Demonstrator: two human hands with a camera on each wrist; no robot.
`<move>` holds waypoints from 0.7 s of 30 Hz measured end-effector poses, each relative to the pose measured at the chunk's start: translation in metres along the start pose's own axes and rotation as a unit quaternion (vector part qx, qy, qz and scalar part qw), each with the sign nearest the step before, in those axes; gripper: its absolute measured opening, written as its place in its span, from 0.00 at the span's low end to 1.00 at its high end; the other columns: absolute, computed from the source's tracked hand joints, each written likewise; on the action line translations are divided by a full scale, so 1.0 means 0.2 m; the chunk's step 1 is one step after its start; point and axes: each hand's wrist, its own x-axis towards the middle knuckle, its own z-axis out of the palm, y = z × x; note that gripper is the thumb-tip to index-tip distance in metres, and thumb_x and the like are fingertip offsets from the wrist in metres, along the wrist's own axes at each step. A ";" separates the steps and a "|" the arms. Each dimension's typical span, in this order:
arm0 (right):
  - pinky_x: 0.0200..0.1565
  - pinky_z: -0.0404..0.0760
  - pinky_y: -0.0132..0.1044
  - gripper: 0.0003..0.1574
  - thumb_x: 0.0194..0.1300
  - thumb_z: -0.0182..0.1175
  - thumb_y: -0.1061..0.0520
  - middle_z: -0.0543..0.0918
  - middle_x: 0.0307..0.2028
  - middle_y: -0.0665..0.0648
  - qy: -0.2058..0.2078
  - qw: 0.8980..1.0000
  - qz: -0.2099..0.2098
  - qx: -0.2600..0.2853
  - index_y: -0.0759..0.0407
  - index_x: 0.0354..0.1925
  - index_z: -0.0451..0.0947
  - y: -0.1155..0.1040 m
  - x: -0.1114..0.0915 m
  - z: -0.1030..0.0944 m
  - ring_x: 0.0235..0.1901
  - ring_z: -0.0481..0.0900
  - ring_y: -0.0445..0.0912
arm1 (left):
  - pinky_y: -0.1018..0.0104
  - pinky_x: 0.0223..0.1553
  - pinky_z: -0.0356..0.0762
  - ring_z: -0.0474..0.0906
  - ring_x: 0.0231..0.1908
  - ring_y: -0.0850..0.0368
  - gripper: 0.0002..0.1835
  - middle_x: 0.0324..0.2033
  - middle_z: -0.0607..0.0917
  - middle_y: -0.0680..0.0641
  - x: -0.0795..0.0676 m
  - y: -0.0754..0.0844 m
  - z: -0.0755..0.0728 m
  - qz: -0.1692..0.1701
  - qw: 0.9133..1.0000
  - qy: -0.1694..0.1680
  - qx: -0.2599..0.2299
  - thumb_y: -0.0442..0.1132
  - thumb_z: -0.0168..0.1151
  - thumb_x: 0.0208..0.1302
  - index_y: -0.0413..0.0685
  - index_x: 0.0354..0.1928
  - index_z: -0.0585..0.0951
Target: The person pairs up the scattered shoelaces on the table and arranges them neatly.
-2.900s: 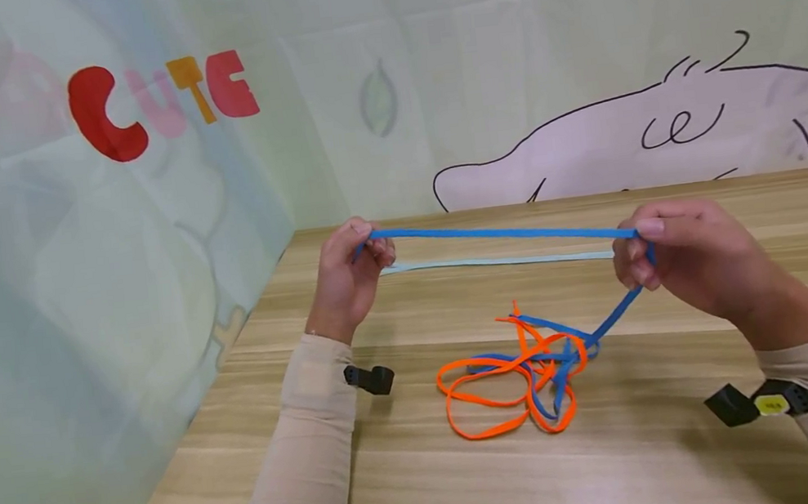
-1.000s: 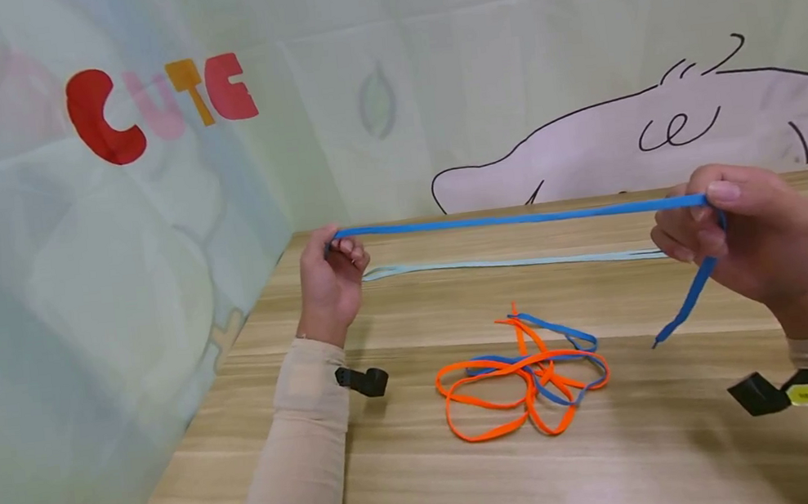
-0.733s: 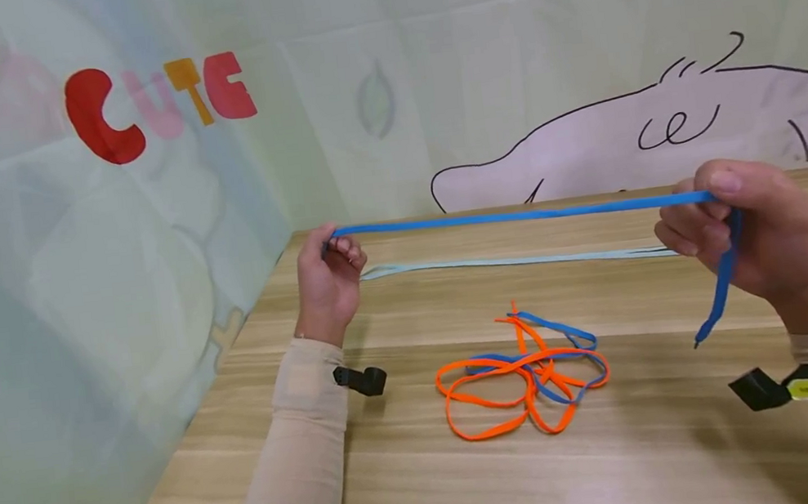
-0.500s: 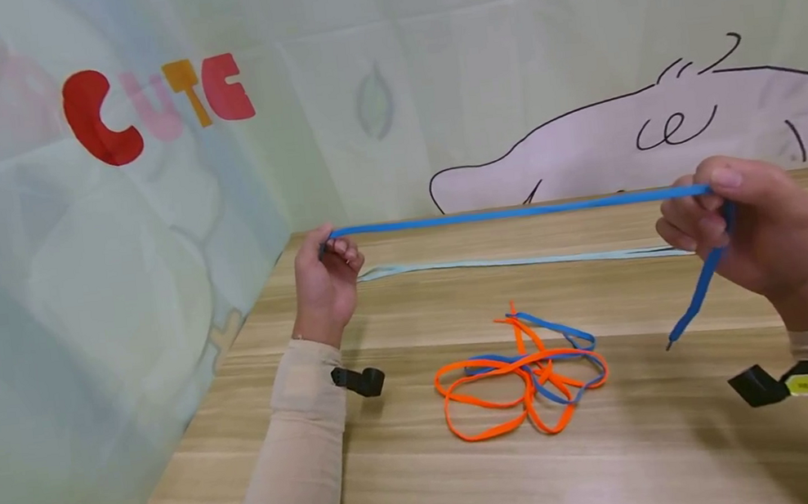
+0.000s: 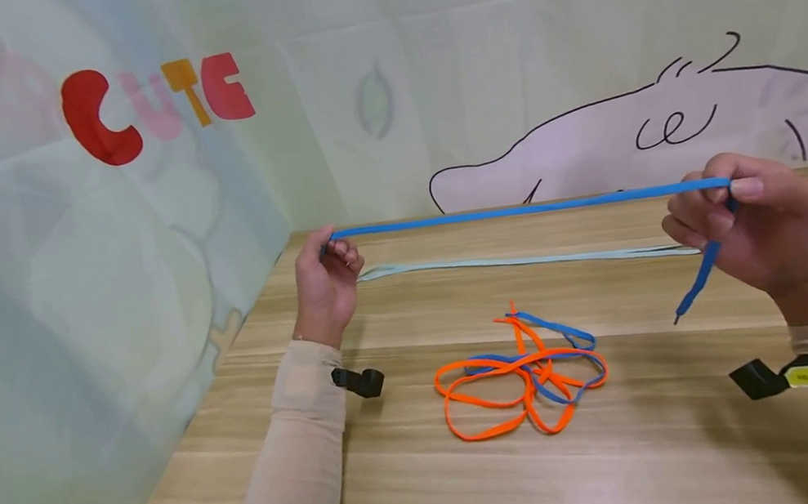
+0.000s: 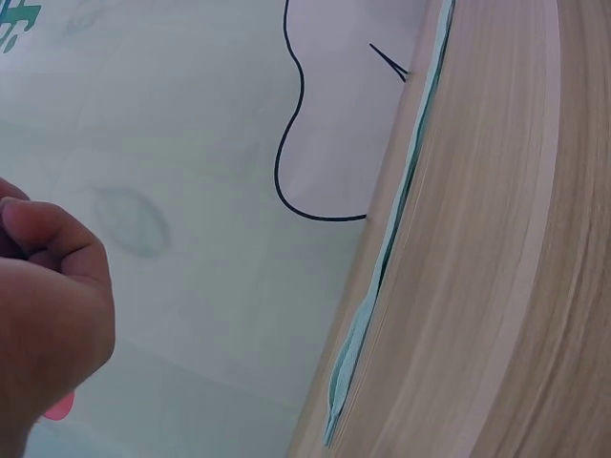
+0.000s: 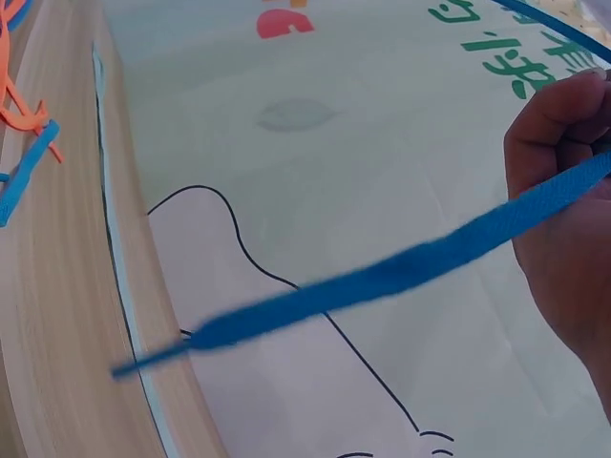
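A flat blue shoelace (image 5: 489, 214) is stretched nearly level above the table between both hands. My left hand (image 5: 326, 285) pinches it at the left, fingers curled. At the right, thumb and forefinger of my right hand (image 5: 779, 229) pinch the lace. Its loose tail hangs below that hand, and the right wrist view shows the tail (image 7: 382, 277) ending in a narrow tip. Below, an orange shoelace (image 5: 487, 432) lies looped on the table, tangled with another blue shoelace (image 5: 555, 325). Farther back, a pale blue lace (image 5: 494, 263) lies straight, doubled at its left end.
The wooden table (image 5: 399, 482) ends at a printed cloth wall (image 5: 339, 127) behind and on the left. Coloured letters (image 5: 102, 119) and a line-drawn animal (image 5: 586, 151) show on the cloth. Each sleeved forearm wears a small black camera (image 5: 362, 382).
The blue shoelace's tail has come out of the tangle and now hangs free. My right hand has moved right and up; my left hand shifted slightly left. The stretched span is longer.
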 end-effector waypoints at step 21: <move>0.32 0.51 0.43 0.33 0.71 0.20 0.66 0.67 0.26 0.64 0.085 0.995 0.045 -0.015 0.78 0.36 0.73 -0.03 -0.15 -0.17 0.27 0.58 0.53 | 0.70 0.29 0.64 0.69 0.24 0.60 0.22 0.18 0.76 0.53 0.01 -0.03 -0.06 -0.019 1.000 0.005 -0.008 0.39 0.48 0.76 0.48 0.19 0.74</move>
